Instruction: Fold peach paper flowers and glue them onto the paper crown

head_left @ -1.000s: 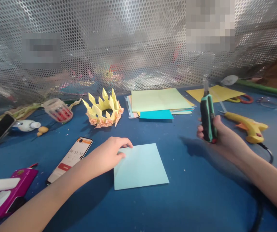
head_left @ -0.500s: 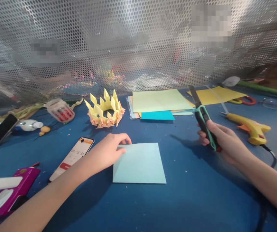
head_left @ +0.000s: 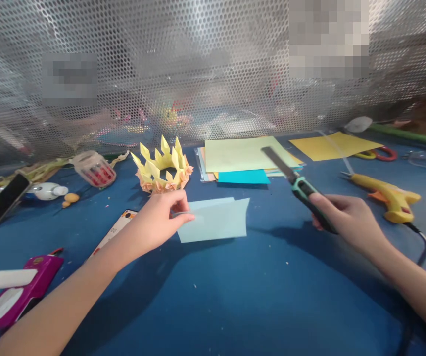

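Observation:
My left hand (head_left: pixel 166 212) pinches the left edge of a folded light blue sheet of paper (head_left: pixel 216 222), which is lifted off the blue table with its layers slightly parted. In my right hand (head_left: pixel 346 215) is a utility knife (head_left: pixel 305 190) with a black and mint-green handle. Its long blade is out and points up and to the left, to the right of the paper and apart from it. Just behind my left hand stands a yellow paper crown (head_left: pixel 161 165) with peach paper flowers round its base.
Coloured paper sheets (head_left: pixel 242 153) lie stacked at the back, beside a yellow sheet (head_left: pixel 335 146). A yellow glue gun (head_left: pixel 387 195) with its cord lies at right. To the left are a phone (head_left: pixel 114 230), a magenta case (head_left: pixel 23 291) and a plastic cup (head_left: pixel 94 169). Perforated metal (head_left: pixel 213 74) closes the back.
My left hand has picked up the light blue paper from the table and raised it towards the crown. The knife has tilted left, its blade closer to the paper.

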Demonstrator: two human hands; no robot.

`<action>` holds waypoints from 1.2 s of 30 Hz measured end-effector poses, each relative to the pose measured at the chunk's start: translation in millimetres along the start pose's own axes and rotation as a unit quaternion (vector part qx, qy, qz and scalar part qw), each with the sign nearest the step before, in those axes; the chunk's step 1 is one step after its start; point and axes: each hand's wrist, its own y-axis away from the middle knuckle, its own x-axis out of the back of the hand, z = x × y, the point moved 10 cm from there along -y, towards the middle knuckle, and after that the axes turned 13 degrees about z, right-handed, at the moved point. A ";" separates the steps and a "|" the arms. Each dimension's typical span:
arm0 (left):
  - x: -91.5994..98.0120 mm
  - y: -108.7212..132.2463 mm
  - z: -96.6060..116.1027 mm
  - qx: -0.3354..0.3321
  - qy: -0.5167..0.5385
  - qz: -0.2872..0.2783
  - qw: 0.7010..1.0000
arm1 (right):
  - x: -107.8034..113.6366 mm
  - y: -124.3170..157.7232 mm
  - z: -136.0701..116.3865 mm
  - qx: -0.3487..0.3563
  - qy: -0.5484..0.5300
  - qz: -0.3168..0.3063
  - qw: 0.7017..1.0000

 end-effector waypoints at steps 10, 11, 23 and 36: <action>-2.3 0.0 -3.2 0.026 0.036 -0.015 0.999 | -16.4 15.6 -31.6 0.248 0.217 -0.039 0.943; -2.5 0.7 -3.6 0.031 0.026 -0.013 0.999 | -18.4 19.7 -36.4 0.280 0.219 -0.045 0.934; -16.4 5.1 -7.7 0.019 -0.069 -0.040 0.997 | -25.1 62.2 -68.9 0.524 0.150 -0.099 0.833; -100.8 38.1 29.6 -0.253 -0.104 -0.235 0.933 | -46.0 82.0 -74.1 0.599 0.154 -0.123 0.776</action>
